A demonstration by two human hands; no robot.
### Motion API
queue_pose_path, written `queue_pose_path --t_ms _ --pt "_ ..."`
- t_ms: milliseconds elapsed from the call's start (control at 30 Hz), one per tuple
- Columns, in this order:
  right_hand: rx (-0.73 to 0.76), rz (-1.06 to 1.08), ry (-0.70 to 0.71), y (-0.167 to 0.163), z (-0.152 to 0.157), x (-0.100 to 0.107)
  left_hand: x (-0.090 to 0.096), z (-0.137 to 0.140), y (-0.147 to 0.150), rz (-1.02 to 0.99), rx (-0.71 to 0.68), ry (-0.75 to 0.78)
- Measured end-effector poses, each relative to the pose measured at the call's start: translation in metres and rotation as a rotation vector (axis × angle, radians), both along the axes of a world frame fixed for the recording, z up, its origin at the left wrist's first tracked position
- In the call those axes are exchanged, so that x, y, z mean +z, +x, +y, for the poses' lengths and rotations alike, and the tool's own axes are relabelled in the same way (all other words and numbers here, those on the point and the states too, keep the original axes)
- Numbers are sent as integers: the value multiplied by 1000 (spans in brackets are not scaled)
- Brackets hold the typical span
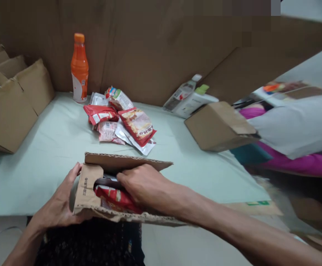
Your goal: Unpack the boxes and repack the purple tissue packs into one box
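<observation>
An open cardboard box [90, 188] with printed characters on its end flap tilts at the table's near edge. My left hand [62, 201] grips its left end, thumb at the top and fingers underneath. Inside the box lie a red snack packet [116, 199] and a dark brown strip-like thing [108, 182]. My right hand [147, 186] reaches into the box with curled fingers, beside the red packet and against the dark thing. Its fingertips are hidden, so what they hold cannot be made out. Just beyond the box is a pile of snack packets [137, 125], red, silver and pink.
An orange bottle [79, 70] stands behind the packets. Larger cardboard boxes [19, 103] are at the left. Two leaning bottles [194, 99] and a smaller carton [219, 127] sit at the right. Beyond them, a person in magenta clothing [291, 162] is blurred.
</observation>
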State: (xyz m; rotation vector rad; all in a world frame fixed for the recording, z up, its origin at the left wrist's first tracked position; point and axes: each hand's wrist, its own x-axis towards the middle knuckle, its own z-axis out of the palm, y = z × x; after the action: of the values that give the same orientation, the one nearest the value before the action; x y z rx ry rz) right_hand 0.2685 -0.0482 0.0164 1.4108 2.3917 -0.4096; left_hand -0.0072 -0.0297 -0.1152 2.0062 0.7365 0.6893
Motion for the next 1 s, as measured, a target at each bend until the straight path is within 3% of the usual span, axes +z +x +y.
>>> queue_pose_path --t_ms 100,200,267,333,400,533,667,733,833,900,967,1000 --pt "-71 302 195 30 -17 20 -3 2 -4 24 37 56" --pt "-332 581 525 72 -26 45 -3 9 -8 18 89 81" --pt "-556 693 802 95 -12 51 -2 15 -10 27 134 89" --pt "-665 803 977 111 19 46 -1 20 -10 43 154 115" --pt "-681 835 917 122 61 30 0 22 -9 55 160 138" --pt "-771 638 578 125 140 -19 1 19 -6 75 164 153" --pt "-868 479 464 121 170 -55 6 17 -5 75 141 123" --pt "-933 424 499 121 158 -53 9 18 -4 58 115 105" --pt "-904 476 603 117 109 -22 13 21 -3 24 61 85" --pt "-670 694 635 104 70 6 13 23 -2 16 46 58" --pt "-410 764 440 79 39 25 13 23 -1 20 43 35" --pt "-266 741 273 63 29 27 14 23 0 22 44 30"
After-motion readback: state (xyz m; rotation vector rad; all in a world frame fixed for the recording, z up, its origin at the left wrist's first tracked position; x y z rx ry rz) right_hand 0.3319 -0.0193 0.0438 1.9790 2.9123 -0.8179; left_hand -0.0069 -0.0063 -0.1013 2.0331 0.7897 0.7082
